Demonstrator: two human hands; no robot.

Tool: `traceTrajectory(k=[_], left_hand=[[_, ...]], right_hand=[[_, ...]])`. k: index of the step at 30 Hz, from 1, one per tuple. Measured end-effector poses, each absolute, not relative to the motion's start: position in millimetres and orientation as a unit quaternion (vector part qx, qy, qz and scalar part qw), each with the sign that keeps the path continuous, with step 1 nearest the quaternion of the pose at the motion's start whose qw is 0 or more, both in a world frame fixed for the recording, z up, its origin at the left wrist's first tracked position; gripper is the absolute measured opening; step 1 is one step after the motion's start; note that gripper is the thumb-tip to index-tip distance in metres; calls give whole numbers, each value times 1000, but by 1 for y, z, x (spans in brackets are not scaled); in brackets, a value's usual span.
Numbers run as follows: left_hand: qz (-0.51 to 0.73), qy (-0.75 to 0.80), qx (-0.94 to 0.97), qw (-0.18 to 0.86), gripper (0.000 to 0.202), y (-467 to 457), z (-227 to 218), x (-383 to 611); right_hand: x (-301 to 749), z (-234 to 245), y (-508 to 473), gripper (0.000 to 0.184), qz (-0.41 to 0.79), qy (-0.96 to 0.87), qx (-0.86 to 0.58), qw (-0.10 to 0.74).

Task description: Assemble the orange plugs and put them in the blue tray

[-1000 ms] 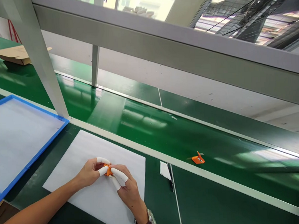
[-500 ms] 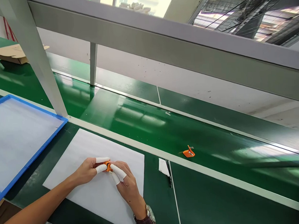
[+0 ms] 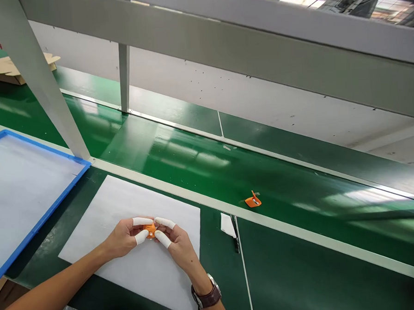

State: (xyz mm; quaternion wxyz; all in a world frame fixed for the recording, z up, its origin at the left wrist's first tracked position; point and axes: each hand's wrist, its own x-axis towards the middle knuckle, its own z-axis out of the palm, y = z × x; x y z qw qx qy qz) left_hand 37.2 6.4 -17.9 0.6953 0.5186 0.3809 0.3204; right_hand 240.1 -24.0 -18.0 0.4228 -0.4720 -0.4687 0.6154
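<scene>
A small orange plastic part (image 3: 150,229) with a dark and shiny bit on its near face is held above the white sheet (image 3: 126,201). My left hand (image 3: 123,235) grips it from the left, with white finger covers on thumb and forefinger. From the other side my right hand (image 3: 179,244) pinches it, its thumb and forefinger covered the same way and a watch (image 3: 206,294) on that wrist. The fingers hide part of the piece, so its exact kind cannot be made out.
On the green belt (image 3: 193,158) beyond the pale rail lies another orange piece (image 3: 253,200) with a metal bit. Right of the sheet are a white scrap (image 3: 228,225) and a thin black object (image 3: 237,243). A blue-edged tray (image 3: 47,216) is at left, near a grey post (image 3: 51,89).
The orange part has turned in my fingers, showing a different face. My right hand has rotated and its wrist has shifted slightly right. The orange piece on the belt appears further left; the view has tilted down.
</scene>
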Motion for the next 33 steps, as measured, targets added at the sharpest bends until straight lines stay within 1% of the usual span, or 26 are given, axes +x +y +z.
traceTrajectory(k=[3,9,15,18,20,22,24,26,33], left_hand=[[311,371,555,676,35,6,-17,36],[301,363,602,645,40,7,-15,34],[324,379,625,600,41,1,-18,39],[323,391,610,609,39,1,-19,42],[321,390,596,624,37,2,-18,42],[319,392,579,640,35,4,-17,42],[315,399,562,652,33,5,-16,41],[314,401,549,662,31,7,-17,39],[325,374,530,688,28,9,-12,38]], right_hand=[[236,-18,-23,45,650,-459,-446,411],[231,-17,-23,41,610,-479,-461,431],[230,-22,-24,46,598,-478,-462,447],[235,-21,-25,53,602,-490,-444,446],[240,-19,-24,53,591,-530,-438,421],[244,-18,-24,46,541,-586,-453,399],[245,-17,-23,40,466,-632,-471,402],[245,-17,-22,39,421,-657,-471,412],[242,-11,-23,47,454,-670,-457,369]])
